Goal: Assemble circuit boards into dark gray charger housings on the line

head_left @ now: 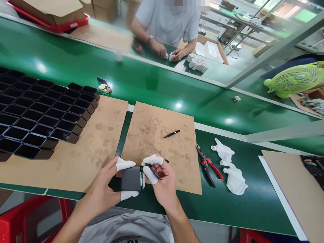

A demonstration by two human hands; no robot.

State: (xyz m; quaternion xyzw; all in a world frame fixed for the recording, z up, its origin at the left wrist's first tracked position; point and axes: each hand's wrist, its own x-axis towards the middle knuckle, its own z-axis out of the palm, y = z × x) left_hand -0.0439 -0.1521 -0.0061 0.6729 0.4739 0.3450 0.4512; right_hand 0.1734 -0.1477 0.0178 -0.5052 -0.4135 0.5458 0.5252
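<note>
My left hand (106,184), with white finger cots on thumb and finger, grips a black plastic case (131,179) by its upper and lower sides. A strip of green circuit board and white parts shows at the case's right end. There my right hand (160,175), also in white finger cots, pinches a slim black piece (155,171); its exact kind is partly hidden by the fingers. Both hands are over the near edge of a cardboard sheet (162,118). Black tweezers (171,134) lie on that sheet, beyond the right hand.
Rows of open black cases (45,114) stand at left on another cardboard sheet (101,135). Red-handled pliers (209,165) and crumpled white gloves (234,175) lie at right. A small circuit board (105,88) sits behind. Across a clear partition, a person (167,30) handles white parts near a green fan (296,79).
</note>
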